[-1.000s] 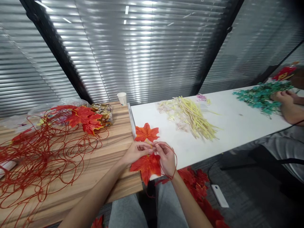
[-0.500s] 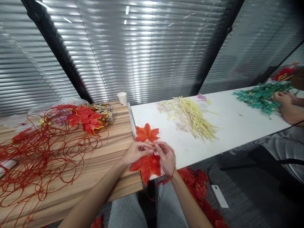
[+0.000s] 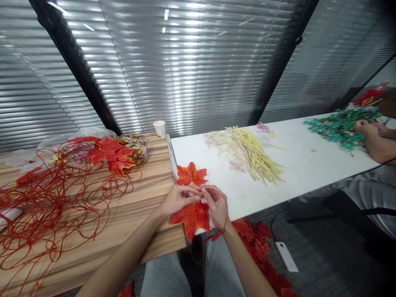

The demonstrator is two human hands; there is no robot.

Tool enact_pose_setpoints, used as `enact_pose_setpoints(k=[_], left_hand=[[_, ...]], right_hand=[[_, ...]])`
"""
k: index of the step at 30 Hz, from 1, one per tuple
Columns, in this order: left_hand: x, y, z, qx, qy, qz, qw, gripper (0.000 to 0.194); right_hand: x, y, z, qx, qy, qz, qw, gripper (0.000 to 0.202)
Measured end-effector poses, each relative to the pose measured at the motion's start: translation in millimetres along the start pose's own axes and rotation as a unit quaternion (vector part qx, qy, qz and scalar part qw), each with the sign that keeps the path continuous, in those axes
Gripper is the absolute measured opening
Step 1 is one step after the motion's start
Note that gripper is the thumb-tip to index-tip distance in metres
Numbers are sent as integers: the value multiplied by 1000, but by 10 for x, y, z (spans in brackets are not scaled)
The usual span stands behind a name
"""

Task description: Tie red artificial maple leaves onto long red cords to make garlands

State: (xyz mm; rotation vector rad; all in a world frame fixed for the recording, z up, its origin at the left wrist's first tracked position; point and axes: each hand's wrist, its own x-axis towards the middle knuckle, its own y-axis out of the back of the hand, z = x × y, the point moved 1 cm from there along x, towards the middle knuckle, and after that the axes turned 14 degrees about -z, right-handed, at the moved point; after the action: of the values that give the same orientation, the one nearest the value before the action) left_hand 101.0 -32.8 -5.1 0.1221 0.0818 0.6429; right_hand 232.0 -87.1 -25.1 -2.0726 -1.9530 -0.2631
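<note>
Two artificial maple leaves lie at the seam of the tables: an orange-red upper leaf [image 3: 192, 174] and a redder lower leaf [image 3: 194, 222]. Between them, my left hand [image 3: 181, 199] is closed in a pinch at the yellowish leaf stems. My right hand [image 3: 217, 203] meets it from the right, thumb and fingers pinched on a thin red cord [image 3: 227, 202]. This cord loops round the outside of the right hand and hangs below the table edge. The fingertips hide the exact spot where cord and stems meet.
Tangled red cord [image 3: 62, 202] covers the wooden table [image 3: 154, 181] at left, with more maple leaves [image 3: 111, 153] behind. A paper cup [image 3: 159, 128] stands at the back. Yellow strips [image 3: 255, 156] lie on the white table [image 3: 297, 161]. At far right, another person's hands [image 3: 368, 128] handle teal foliage [image 3: 337, 126].
The cord loop beside my right hand has drawn slightly closer to the hand. Both hands stay pinched at the same place between the leaves.
</note>
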Motion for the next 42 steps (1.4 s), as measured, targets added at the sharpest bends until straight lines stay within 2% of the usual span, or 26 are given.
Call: enact_pose_setpoints(k=[5, 10, 13, 21, 28, 34, 36, 39, 42], left_hand=[[4, -37, -14, -18, -3, -5, 1000, 22], [12, -46, -1, -72, -10, -7, 997, 32], [12, -41, -10, -75, -4, 4, 997, 34], [5, -50, 15, -70, -26, 2, 997, 22], [10, -9, -15, -63, -41, 2, 997, 25], [3, 8, -30, -35, -41, 4, 999, 24], [-1, 13, -36, -2, -51, 18, 999, 23], [-23, 15, -30, 117, -72, 35, 990, 17], [-60, 1, -11, 280, -83, 38, 956, 20]], right_hand=[[-2, -11, -30, -17, 3, -5, 1000, 13], [-16, -8, 12, -15, -7, 20, 1000, 11], [-21, -2, 23, -35, -2, 12, 999, 11], [-9, 10, -3, -87, 35, -8, 996, 11], [-11, -2, 57, -52, 11, -15, 998, 11], [2, -44, 50, 34, -46, -34, 998, 16], [7, -61, 34, 26, -50, -61, 997, 17], [4, -79, 33, -16, -43, -95, 994, 18], [-10, -80, 59, -51, -34, -106, 992, 19]])
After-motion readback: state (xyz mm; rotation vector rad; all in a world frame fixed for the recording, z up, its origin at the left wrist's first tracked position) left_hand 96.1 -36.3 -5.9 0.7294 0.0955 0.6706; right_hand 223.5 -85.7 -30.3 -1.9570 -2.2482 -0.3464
